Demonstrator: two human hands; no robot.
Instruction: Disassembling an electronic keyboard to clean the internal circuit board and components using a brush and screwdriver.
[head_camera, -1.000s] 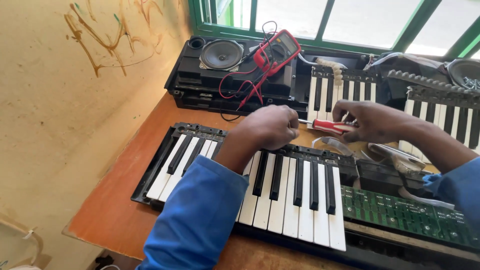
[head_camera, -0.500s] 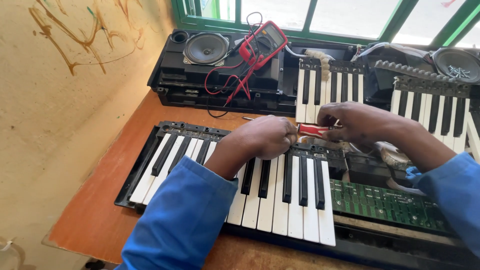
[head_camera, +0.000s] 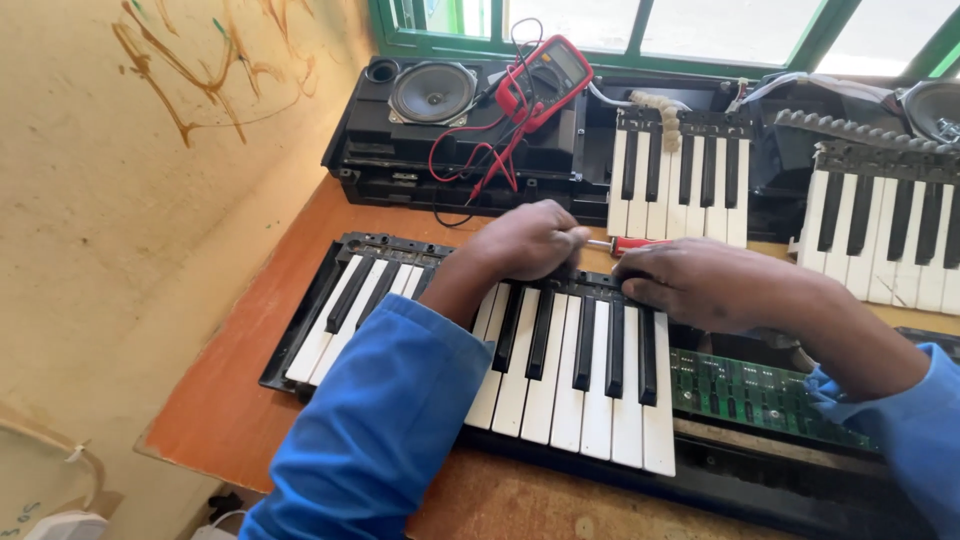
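The left hand (head_camera: 530, 240) rested, fingers curled together, on the black-and-white plastic key block (head_camera: 480, 350) mid-worktop; the right hand (head_camera: 700, 285) gripped the red-handled screwdriver (head_camera: 625, 244). Better to keep the block steady and the tool straight.

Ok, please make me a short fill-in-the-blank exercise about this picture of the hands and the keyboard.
1. Both hands rest on the black and white ____ of the keyboard.
2. The screwdriver between the left hand and the right hand has a ____ handle.
3. The person's sleeves are ____.
4. The circuit board is ____.

Missing words: keys; red; blue; green
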